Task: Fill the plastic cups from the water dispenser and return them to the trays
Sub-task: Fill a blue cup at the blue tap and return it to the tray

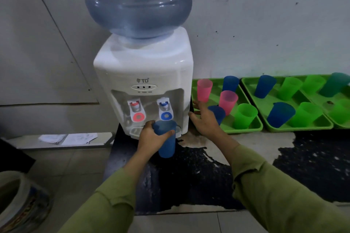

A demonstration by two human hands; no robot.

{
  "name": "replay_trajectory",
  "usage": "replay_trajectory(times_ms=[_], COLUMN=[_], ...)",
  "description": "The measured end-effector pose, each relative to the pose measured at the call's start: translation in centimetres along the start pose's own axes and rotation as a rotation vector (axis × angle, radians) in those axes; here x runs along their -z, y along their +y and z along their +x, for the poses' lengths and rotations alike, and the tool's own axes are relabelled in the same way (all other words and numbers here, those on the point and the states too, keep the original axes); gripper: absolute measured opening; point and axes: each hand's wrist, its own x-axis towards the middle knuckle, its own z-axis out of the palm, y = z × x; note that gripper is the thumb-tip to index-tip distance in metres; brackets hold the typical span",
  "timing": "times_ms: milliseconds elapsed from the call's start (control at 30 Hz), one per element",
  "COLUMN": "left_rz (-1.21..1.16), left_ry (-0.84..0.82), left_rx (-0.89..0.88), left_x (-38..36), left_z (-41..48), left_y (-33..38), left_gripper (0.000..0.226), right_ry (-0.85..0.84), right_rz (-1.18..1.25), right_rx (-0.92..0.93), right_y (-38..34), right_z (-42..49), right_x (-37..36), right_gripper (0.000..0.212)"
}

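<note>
One water dispenser (144, 73) anchors everything. Right of it sit green trays (246, 130) holding cups (244, 116). Right hand (205, 119) hovers just right of the dispenser, fingers (196, 104) spread, gripping nothing. Left hand (150, 136) is curled round an upright blue cup (166, 146), just below and in front of the dispenser's blue tap (166, 112). Looks like that cup only needs to go straight up under that tap, so left hand's the nearer one.

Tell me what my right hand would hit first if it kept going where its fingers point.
Likely the leftmost pink cup in the left tray, just beyond the right hand; depth is unclear, so the dispenser's side could come first.
</note>
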Motion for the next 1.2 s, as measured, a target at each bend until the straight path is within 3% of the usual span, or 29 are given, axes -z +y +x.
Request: replay_trajectory(times_ms=[167, 567, 1033, 1133, 1200], left_rz=[-0.051, -0.115, -0.085, -0.035, 0.019], left_ry=[-0.011, -0.012, -0.098, -0.085, -0.037], left_rx=[-0.051, -0.134, -0.167, -0.168, -0.186], left_x=[0.1, -0.8, -0.7, -0.2, 0.2], left_z=[1.0, 2.9, 3.8, 3.4, 3.0], left_y=[0.3, 0.4, 0.3, 0.5, 0.7], left_gripper=[0.068, 0.063, 0.076, 0.081, 0.072], right_ry=[0.02, 0.061, 0.05, 0.147, 0.207], right_rz=[-0.001, 0.085, 0.069, 0.014, -0.015], right_rx=[0.019, 0.007, -0.021, -0.07, -0.09], right_y=[0.1, 0.2, 2.7, 3.5, 4.0], right_z=[0.1, 0.3, 0.7, 0.3, -0.3], right_x=[-0.6, -1.7, -3.8, -5.0, -6.1], right_gripper=[0.05, 0.045, 0.061, 0.053, 0.044])
